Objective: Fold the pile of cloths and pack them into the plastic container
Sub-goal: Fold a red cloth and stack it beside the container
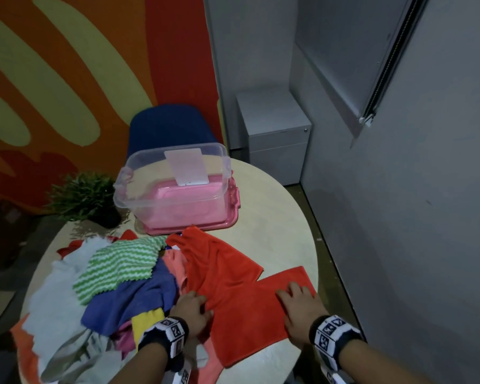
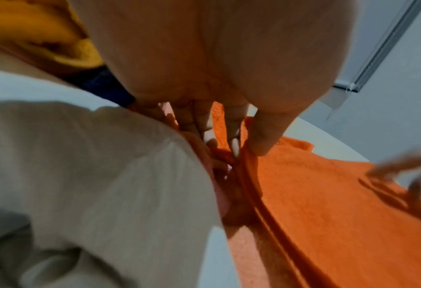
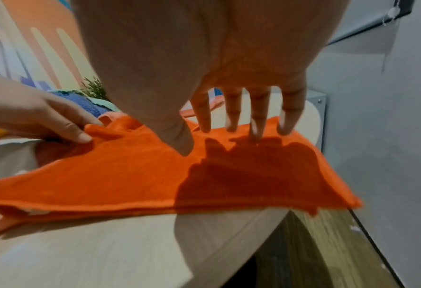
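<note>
An orange cloth (image 1: 250, 314) lies folded flat on the round table's (image 1: 283, 206) near right part. My right hand (image 1: 299, 303) presses on its right half with straight, spread fingers (image 3: 256, 124). My left hand (image 1: 191, 306) is at the cloth's left edge, where thumb and fingers (image 2: 234, 140) pinch a ridge of the orange cloth (image 2: 327, 204). A second orange cloth (image 1: 219, 261) lies rumpled just behind. The pile (image 1: 117, 273) of green-striped, blue, grey and yellow cloths sits to the left. The clear plastic container (image 1: 175, 187) stands behind, on a pink lid (image 1: 222, 223).
A small potted plant (image 1: 86, 198) stands at the table's far left. A blue chair (image 1: 169, 128) is behind the container and a grey drawer cabinet (image 1: 275, 134) is in the corner. The table edge (image 3: 266, 224) runs just right of the cloth, near a grey wall.
</note>
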`<act>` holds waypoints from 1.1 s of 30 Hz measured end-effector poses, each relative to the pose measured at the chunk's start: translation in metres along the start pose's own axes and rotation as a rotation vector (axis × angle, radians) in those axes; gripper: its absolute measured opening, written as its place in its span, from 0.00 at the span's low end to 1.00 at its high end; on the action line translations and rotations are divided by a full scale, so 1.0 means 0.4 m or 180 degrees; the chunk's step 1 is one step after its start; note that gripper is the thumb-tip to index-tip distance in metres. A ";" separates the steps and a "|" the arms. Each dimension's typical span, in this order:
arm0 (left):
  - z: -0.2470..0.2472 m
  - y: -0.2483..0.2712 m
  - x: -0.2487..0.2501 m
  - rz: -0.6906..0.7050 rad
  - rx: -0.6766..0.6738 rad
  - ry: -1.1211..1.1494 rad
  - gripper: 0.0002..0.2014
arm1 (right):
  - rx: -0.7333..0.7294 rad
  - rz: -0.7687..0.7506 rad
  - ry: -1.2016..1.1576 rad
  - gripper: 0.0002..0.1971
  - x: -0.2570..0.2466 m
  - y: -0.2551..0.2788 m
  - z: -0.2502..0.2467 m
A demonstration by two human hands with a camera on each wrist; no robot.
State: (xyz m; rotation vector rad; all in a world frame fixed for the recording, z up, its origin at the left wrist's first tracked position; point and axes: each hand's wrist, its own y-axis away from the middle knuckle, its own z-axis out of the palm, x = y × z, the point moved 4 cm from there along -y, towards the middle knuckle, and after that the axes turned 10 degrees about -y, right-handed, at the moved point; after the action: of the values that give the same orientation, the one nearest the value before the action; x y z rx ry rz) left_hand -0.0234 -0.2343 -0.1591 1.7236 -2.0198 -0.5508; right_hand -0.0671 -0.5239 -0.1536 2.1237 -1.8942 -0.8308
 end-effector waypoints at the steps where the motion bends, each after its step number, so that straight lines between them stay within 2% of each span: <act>1: -0.007 -0.001 -0.003 0.0026 -0.0008 0.0169 0.19 | -0.0129 0.0065 0.0017 0.35 -0.002 0.007 0.021; 3: -0.016 -0.010 -0.013 0.0078 -0.0012 0.0398 0.13 | -0.0304 0.0113 0.0020 0.39 0.005 0.004 0.049; 6: -0.022 -0.016 -0.019 0.0066 0.0021 0.0529 0.18 | -0.0364 0.0070 0.0016 0.52 0.013 -0.030 0.039; 8: -0.017 -0.009 -0.019 0.0093 0.0027 0.0646 0.19 | -0.0363 0.0022 0.0107 0.56 0.005 -0.046 0.020; 9: -0.015 -0.004 -0.013 0.0141 0.0057 0.0693 0.19 | -0.0277 -0.0042 0.0074 0.55 -0.002 -0.046 0.013; 12: -0.024 0.036 0.018 0.0427 0.0204 0.0513 0.16 | 0.0051 -0.0488 -0.0333 0.44 -0.049 -0.006 0.023; 14: -0.037 0.055 0.052 0.0674 0.0240 0.0475 0.15 | -0.0051 -0.0703 -0.0640 0.41 -0.084 0.034 0.033; 17: -0.045 0.062 0.100 0.0814 0.0120 0.0941 0.18 | -0.0216 -0.0593 -0.1146 0.46 -0.125 0.078 0.022; 21: -0.057 0.084 0.153 0.1031 -0.0369 0.1821 0.18 | -0.0197 -0.0351 -0.1550 0.54 -0.160 0.094 0.011; 23: -0.063 0.089 0.168 0.1125 -0.0455 0.2171 0.15 | -0.0157 -0.0269 -0.1617 0.45 -0.174 0.089 0.014; 25: -0.057 0.078 0.165 0.1151 -0.0491 0.2366 0.19 | 0.0018 -0.0234 -0.1533 0.28 -0.186 0.082 0.008; 27: -0.059 0.081 0.163 0.1135 -0.0520 0.2341 0.11 | 0.0100 -0.0155 -0.1332 0.15 -0.188 0.076 0.000; 28: -0.060 0.082 0.158 0.1198 -0.0427 0.2235 0.07 | 0.0078 -0.0160 -0.1240 0.12 -0.187 0.074 0.000; 31: -0.061 0.071 0.133 0.1404 0.0328 0.1340 0.25 | -0.0220 -0.0507 -0.0933 0.13 -0.190 0.078 0.011; 33: -0.041 0.065 0.132 0.1817 0.0312 0.0789 0.30 | -0.0508 -0.0783 -0.0730 0.15 -0.193 0.092 0.032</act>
State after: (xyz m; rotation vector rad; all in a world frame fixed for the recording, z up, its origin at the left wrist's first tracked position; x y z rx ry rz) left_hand -0.0430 -0.2830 -0.1278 1.1070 -2.2363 -0.0475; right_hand -0.1081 -0.4533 -0.1244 2.2725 -1.6155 -1.2801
